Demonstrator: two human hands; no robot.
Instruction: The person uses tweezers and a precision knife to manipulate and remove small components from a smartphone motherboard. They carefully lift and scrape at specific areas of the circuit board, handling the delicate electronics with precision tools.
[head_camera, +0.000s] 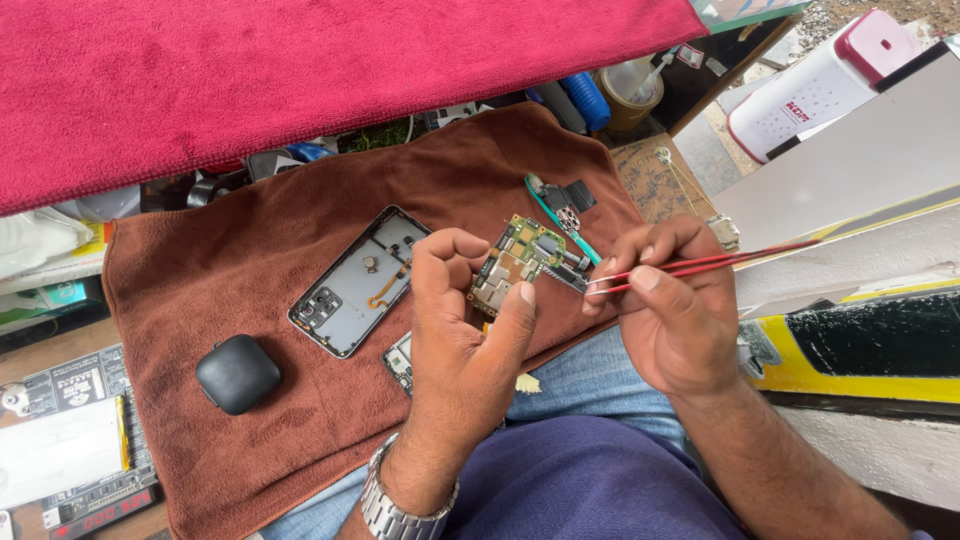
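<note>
The person sits with a brown towel (300, 420) spread over the lap, blue jeans and a purple shirt showing at six o'clock; at eight o'clock from the hands a small black rounded case (237, 373) lies on the towel; just past it, at nine o'clock, an opened phone back shell (358, 282) lies flat, camera cut-outs toward its near end and an orange flex strip across its grey inside; farther still, at twelve o'clock, a red cloth (300, 70) covers a raised surface, with a roll of tape (630, 92) and blue cylinders beside its far edge; at two o'clock a white box with a pink lid (825, 85) stands on the ground; at three o'clock a white and yellow panel (870, 350) runs alongside.

The left hand (465, 320), a metal watch (390, 505) on its wrist, rises from the lap with fingers curled; thumb and fingertips are pinched shut on a small phone circuit board (520, 262), held tilted above the towel's middle. The right hand (675, 310) comes in from four o'clock, thumb and forefinger pressed together on red tweezers (720, 262); the tips point toward nine o'clock and meet the board's right edge.

The board is green and gold, crowded with silver shields and dark chips; just behind it, at one o'clock, a teal-handled tool (560, 222) and a black part lie on the towel.
</note>
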